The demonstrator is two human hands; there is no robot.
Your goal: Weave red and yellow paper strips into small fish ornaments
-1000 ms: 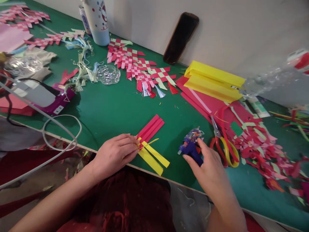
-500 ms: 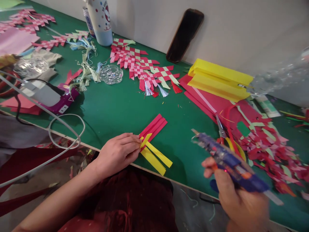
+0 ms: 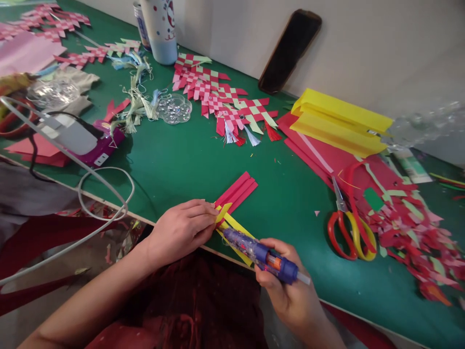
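Observation:
Red paper strips (image 3: 238,194) cross yellow paper strips (image 3: 237,224) at the table's front edge. My left hand (image 3: 191,220) is closed on the crossing, its fingers pressing the strips where they overlap; the fingertips hide part of it. A blue glue gun (image 3: 254,249) is gripped in my right hand (image 3: 286,281). Its nozzle points up and left at the yellow strips beside my left fingertips; whether it touches them I cannot tell. The gun covers part of the lower yellow strip.
Scissors (image 3: 341,228) lie at right beside a heap of paper scraps (image 3: 417,232). Folded yellow paper (image 3: 337,123) rests on red sheets. Woven paper fish (image 3: 221,97), a bead tray (image 3: 174,109), a bottle (image 3: 162,34) and a leaning phone (image 3: 290,51) stand behind. A white cable (image 3: 123,201) loops at left.
My right hand has brought the glue gun left and down to the strips, uncovering the scissors. My left hand keeps its hold on the strips. The view has shifted slightly.

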